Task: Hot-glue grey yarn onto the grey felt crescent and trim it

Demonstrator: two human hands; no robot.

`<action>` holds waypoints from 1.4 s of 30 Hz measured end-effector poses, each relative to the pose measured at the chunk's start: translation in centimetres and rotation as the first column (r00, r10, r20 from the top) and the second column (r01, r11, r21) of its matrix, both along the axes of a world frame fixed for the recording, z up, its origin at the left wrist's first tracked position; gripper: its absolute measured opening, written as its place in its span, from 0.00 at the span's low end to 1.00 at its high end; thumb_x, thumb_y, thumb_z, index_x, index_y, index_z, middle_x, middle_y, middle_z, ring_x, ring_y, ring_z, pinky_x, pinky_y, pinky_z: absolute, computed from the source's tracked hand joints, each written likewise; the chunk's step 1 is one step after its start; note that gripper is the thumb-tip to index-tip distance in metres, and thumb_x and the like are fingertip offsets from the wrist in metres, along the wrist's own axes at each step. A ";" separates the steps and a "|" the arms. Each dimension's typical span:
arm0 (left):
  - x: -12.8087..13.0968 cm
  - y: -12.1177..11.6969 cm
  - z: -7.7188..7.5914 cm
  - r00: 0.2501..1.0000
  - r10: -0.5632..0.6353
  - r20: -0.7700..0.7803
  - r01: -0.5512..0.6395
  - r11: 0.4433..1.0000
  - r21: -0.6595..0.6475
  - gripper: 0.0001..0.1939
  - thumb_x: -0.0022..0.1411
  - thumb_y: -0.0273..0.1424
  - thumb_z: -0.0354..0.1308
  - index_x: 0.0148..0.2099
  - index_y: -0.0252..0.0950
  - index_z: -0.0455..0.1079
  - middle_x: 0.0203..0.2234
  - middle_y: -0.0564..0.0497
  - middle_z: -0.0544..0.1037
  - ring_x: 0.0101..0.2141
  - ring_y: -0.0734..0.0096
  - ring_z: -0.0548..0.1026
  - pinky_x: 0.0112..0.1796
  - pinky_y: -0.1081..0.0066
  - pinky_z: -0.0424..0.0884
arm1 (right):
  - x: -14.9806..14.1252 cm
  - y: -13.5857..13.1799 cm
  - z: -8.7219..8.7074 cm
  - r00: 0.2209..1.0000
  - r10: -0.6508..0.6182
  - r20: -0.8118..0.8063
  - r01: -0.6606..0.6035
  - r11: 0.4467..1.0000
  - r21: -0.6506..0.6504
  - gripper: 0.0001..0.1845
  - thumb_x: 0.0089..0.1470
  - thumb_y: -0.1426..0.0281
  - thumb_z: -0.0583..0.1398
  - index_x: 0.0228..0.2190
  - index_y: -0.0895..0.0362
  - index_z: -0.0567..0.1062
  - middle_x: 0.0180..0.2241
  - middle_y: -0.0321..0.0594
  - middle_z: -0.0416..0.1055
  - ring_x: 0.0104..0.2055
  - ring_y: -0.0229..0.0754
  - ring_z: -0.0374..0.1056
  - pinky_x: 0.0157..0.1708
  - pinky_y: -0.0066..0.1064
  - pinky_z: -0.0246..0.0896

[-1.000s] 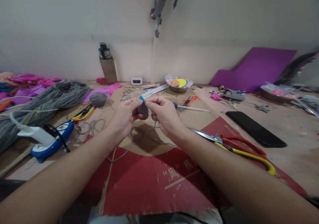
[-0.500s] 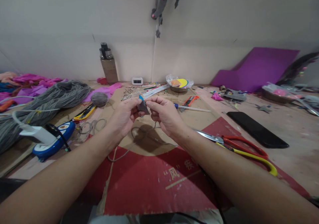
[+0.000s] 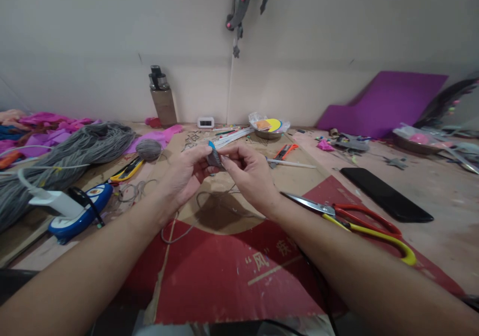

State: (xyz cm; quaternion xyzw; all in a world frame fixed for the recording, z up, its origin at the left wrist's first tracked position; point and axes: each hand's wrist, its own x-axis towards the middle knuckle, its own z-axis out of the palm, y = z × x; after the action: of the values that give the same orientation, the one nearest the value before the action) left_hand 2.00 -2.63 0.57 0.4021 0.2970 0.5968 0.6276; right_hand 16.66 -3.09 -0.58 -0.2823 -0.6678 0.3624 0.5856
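Between my two hands, above the cardboard, is a small piece wrapped in grey yarn [image 3: 214, 158], with a bare blue tip at its top. My left hand [image 3: 190, 172] grips it from the left, thumb on the blue end. My right hand [image 3: 251, 170] is closed at its right edge, thumb and fingertips pinched on the grey yarn; the exact pinch point is partly hidden. A loose strand of grey yarn [image 3: 187, 232] hangs below my hands and loops over the cardboard sheet [image 3: 209, 276].
Scissors [image 3: 333, 211] and a black phone [image 3: 387, 194] lie to the right. Leftward are a grey yarn ball [image 3: 148, 149], a yellow cutter [image 3: 127, 169], a blue power strip [image 3: 84, 211] and a yarn skein [image 3: 86, 144]. Behind stand a bowl [image 3: 268, 133] and a small clock [image 3: 205, 122].
My right hand has turned slightly and its thumb has dropped lower along the wrapped piece. The left hand keeps its hold, with the piece tilted a little differently.
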 end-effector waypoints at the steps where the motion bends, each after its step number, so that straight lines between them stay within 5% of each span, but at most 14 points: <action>1: 0.0 0.0 0.0 1.000 -0.006 0.001 0.006 1.000 0.001 0.03 0.52 0.27 0.65 0.31 0.32 0.76 0.27 0.51 0.78 0.29 0.74 0.75 0.32 0.74 0.74 | 0.1 0.0 -0.1 0.999 -0.029 0.024 0.028 0.999 0.031 0.05 0.56 0.70 0.59 0.34 0.54 0.75 0.30 0.35 0.73 0.31 0.36 0.68 0.34 0.30 0.65; 6: 0.2 -0.2 0.2 1.000 -0.021 -0.005 0.021 0.999 0.042 0.04 0.53 0.28 0.66 0.31 0.32 0.76 0.27 0.51 0.78 0.28 0.75 0.75 0.31 0.75 0.75 | 0.4 0.2 -0.6 0.986 -0.145 0.086 0.130 0.978 0.165 0.07 0.56 0.66 0.62 0.37 0.55 0.76 0.29 0.35 0.73 0.28 0.35 0.65 0.31 0.30 0.64; 14: 0.4 -0.3 0.3 0.998 -0.066 -0.010 0.067 0.996 0.065 0.08 0.51 0.27 0.70 0.32 0.31 0.75 0.27 0.50 0.79 0.29 0.75 0.77 0.35 0.74 0.76 | 0.3 0.5 -0.9 0.983 -0.179 0.042 0.170 0.971 0.165 0.07 0.57 0.67 0.62 0.38 0.54 0.77 0.30 0.37 0.75 0.25 0.34 0.64 0.28 0.29 0.64; 22: 0.2 -0.5 0.3 0.996 -0.067 -0.055 0.068 0.998 0.004 0.09 0.51 0.31 0.70 0.32 0.32 0.75 0.24 0.50 0.77 0.24 0.76 0.74 0.25 0.77 0.73 | 0.7 -0.1 -0.2 0.935 -0.307 0.175 0.224 0.897 0.381 0.05 0.58 0.70 0.61 0.37 0.55 0.77 0.31 0.37 0.75 0.29 0.36 0.65 0.33 0.31 0.63; 28: 0.4 -0.7 0.1 0.999 -0.016 -0.035 0.015 0.999 -0.034 0.11 0.51 0.30 0.70 0.33 0.31 0.72 0.26 0.51 0.76 0.25 0.76 0.75 0.28 0.75 0.76 | 0.5 0.3 -0.7 0.932 -0.313 0.186 0.222 0.893 0.392 0.06 0.59 0.69 0.60 0.38 0.53 0.77 0.34 0.39 0.76 0.33 0.39 0.69 0.36 0.33 0.65; 42: 1.4 -1.3 0.1 0.980 0.196 -0.017 -0.192 0.971 0.145 0.13 0.50 0.29 0.70 0.34 0.34 0.68 0.30 0.53 0.77 0.30 0.76 0.76 0.32 0.75 0.74 | 0.2 0.3 -0.8 0.895 -0.377 0.236 0.225 0.841 0.491 0.10 0.61 0.71 0.56 0.44 0.53 0.74 0.35 0.41 0.75 0.35 0.41 0.69 0.38 0.35 0.66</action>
State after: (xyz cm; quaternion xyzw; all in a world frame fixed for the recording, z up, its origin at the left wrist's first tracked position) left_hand 3.44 -3.97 0.63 0.4241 0.3011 0.6687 0.5313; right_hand 16.84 -2.78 -1.34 -0.2967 -0.7666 0.0479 0.5674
